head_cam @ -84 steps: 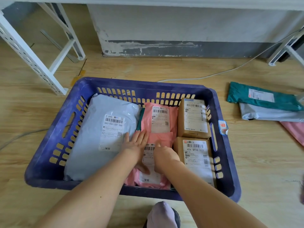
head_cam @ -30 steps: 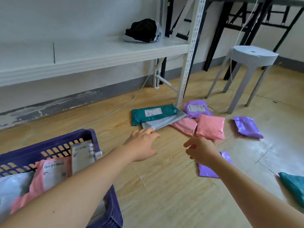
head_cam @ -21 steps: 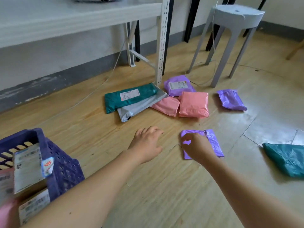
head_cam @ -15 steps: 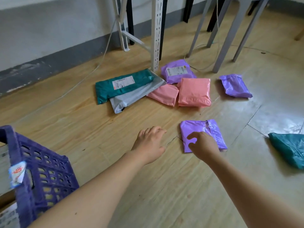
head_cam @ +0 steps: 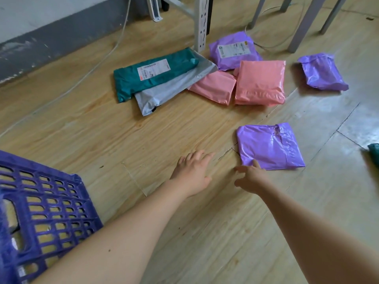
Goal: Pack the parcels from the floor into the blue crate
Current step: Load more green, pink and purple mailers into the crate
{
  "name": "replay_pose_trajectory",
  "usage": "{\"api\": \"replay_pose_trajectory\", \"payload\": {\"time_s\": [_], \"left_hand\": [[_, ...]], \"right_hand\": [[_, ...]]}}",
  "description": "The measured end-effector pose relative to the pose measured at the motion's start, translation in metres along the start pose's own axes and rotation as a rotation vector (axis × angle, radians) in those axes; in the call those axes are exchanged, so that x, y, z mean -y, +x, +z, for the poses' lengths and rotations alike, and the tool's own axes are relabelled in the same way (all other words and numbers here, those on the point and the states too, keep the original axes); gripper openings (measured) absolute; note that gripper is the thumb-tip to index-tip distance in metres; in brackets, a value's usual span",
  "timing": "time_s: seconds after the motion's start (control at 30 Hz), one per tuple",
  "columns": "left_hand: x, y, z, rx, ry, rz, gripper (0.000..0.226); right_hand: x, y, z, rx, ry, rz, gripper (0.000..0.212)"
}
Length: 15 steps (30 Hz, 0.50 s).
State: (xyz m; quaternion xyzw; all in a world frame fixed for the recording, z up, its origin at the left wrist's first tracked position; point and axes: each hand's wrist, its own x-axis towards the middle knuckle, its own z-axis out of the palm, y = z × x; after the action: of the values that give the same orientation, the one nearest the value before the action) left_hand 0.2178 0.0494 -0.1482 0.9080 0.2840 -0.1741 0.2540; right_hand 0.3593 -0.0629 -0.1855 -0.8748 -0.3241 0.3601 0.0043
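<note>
A purple parcel [head_cam: 269, 146] lies flat on the wooden floor. My right hand [head_cam: 251, 177] is at its near left corner, fingers spread, fingertips touching its edge. My left hand [head_cam: 192, 171] hovers open over bare floor left of it, holding nothing. The blue crate [head_cam: 47, 203] stands at the lower left, only its slatted side wall in view. Farther back lie a green parcel [head_cam: 153, 73] on a grey parcel [head_cam: 174, 87], two pink parcels [head_cam: 260, 83] [head_cam: 214, 86], and two more purple parcels [head_cam: 233, 50] [head_cam: 323, 71].
A white shelf post [head_cam: 202, 23] stands behind the parcels, with grey stool legs [head_cam: 303, 23] to its right. A white cable [head_cam: 98, 60] runs across the floor by the wall. A second green parcel [head_cam: 374, 152] shows at the right edge.
The view turned from the crate to the floor parcels. Both hands left the crate and reached out; my right hand slid from on top of the near purple parcel to its near left corner.
</note>
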Motion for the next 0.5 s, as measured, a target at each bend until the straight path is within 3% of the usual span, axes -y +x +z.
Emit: {"api": "replay_pose_trajectory", "payload": {"time_s": [0.33,0.4,0.5], "left_hand": [[0.006,-0.003,0.0,-0.019,-0.009,-0.016,0.069],[0.006,-0.005,-0.002,-0.027,-0.01,-0.018,0.069],[0.005,-0.012,-0.007,-0.041,-0.008,-0.027,0.07]], "right_hand": [[-0.006,0.002,0.012,-0.026,0.017,0.066,0.076],[-0.006,0.0,0.01,-0.05,0.054,0.059,0.068],[-0.002,-0.008,0.006,-0.187,0.093,0.01,0.038]]}}
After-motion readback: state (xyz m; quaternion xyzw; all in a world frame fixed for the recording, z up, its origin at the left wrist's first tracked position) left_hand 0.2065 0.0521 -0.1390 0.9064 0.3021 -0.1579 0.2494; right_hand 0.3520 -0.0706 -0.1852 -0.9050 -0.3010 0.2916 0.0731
